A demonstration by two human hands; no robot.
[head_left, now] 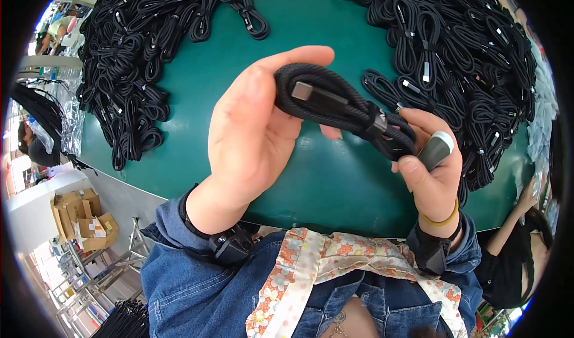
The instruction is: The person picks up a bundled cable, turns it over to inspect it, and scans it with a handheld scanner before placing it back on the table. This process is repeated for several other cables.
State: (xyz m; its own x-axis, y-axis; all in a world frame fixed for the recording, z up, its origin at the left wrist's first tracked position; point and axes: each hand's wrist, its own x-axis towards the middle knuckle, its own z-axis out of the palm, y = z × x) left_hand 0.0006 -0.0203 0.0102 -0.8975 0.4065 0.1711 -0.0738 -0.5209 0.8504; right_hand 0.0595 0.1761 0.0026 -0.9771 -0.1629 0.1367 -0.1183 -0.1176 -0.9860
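A coiled black braided cable is held up at a slant over the green table, with a metal plug showing inside its left loop and a tie around its middle. My left hand is closed around the loop's left end, its fingers partly hidden behind the coil. At the other end, my right hand pinches the coil between thumb and fingers. Also tucked in that hand is a grey handle-like thing with a white end; its other part is hidden.
Green table in front of me. A heap of coiled black cables lies at the left, another heap at the right. Cardboard boxes stand at lower left. Another person's arm reaches in at the right edge.
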